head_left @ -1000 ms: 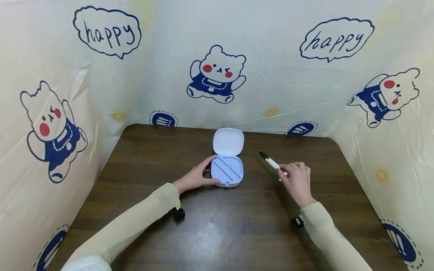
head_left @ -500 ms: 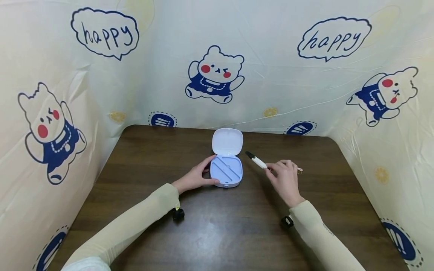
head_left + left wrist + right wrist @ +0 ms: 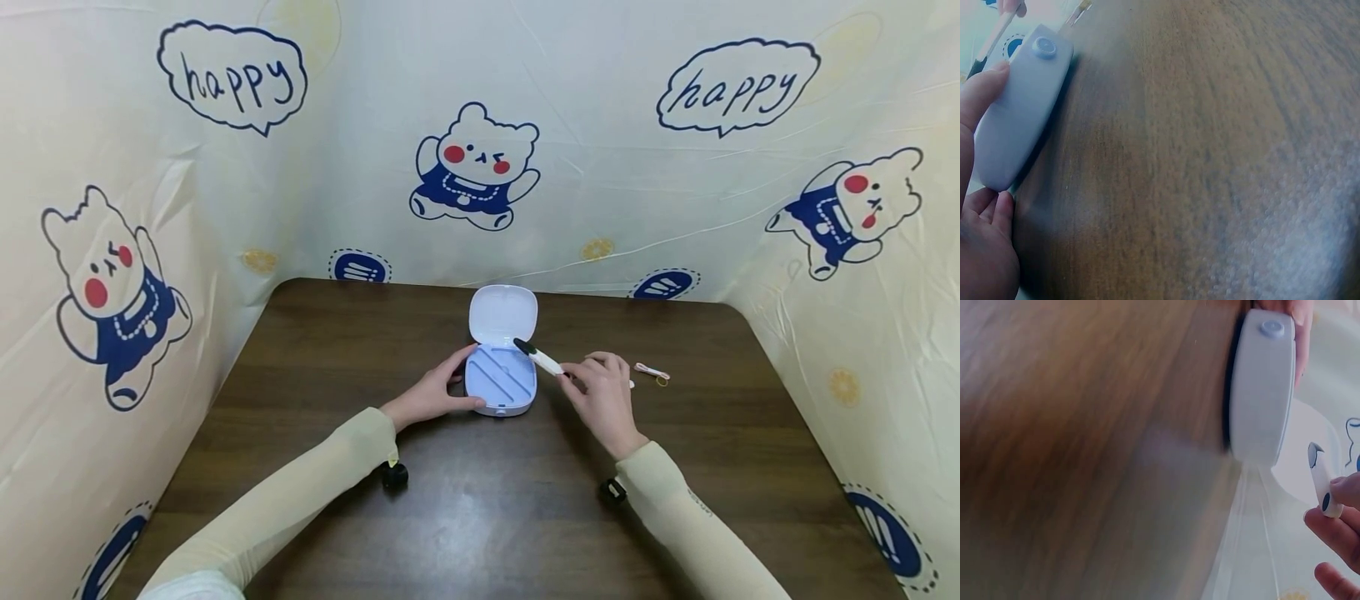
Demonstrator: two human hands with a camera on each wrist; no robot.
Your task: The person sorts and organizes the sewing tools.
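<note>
A light-blue compartment box (image 3: 501, 375) with slanting dividers stands on the table, its white lid (image 3: 503, 315) tipped back. My left hand (image 3: 431, 396) grips the box's left side, thumb at the front corner and fingers toward the back. In the left wrist view the box's front wall (image 3: 1029, 106) shows a round button. Between thumb and fingers, my right hand (image 3: 600, 396) pinches a slim white tool with a black tip (image 3: 545, 362). That tip overlaps the box's back right corner, near the hinge. The right wrist view shows the white tool (image 3: 1321, 478) with a dark oval mark.
To the right of my right hand, a small pinkish-white item with a gold ring (image 3: 651, 372) lies on the brown table (image 3: 465, 517). A cartoon-printed cloth (image 3: 360, 192) rises behind the table and along both sides.
My right hand has moved left with the white tool, bringing its black tip to the box's back right corner. The ringed item now shows behind the hand. The left hand and box stay put.
</note>
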